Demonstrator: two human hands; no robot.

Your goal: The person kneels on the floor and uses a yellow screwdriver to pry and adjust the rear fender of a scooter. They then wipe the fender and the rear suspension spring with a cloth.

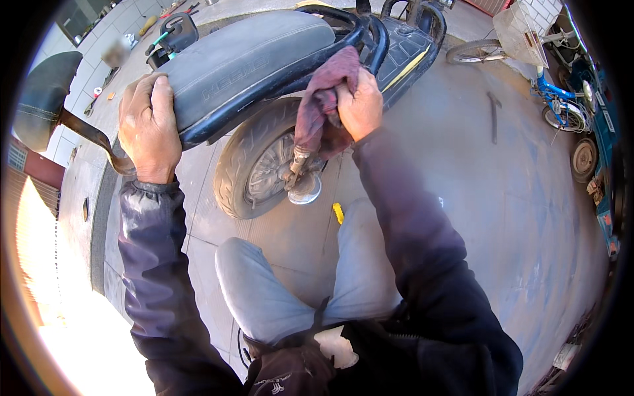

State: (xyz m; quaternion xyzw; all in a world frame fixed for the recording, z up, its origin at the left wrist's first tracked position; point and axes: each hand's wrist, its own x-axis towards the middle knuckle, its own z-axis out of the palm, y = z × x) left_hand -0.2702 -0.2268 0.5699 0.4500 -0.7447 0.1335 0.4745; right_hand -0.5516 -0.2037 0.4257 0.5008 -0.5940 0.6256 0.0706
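My left hand grips the near left end of a long grey padded seat on a two-wheeler, its thumb lying along the edge. A black tube frame runs under the seat. In my right hand is a bunched dark red rag, held against the frame and hanging beside a shock absorber. Below the seat stands a dusty wheel with a knobby tyre, its upper part hidden by the frame and the rag. A black padded backrest on a bent metal bracket stands left of my left hand.
Grey floor tiles lie under the wheel and my knees. A long metal tool lies on the floor at right. Farther right stand a blue bicycle and a teal vehicle. A small yellow object shows by my right knee.
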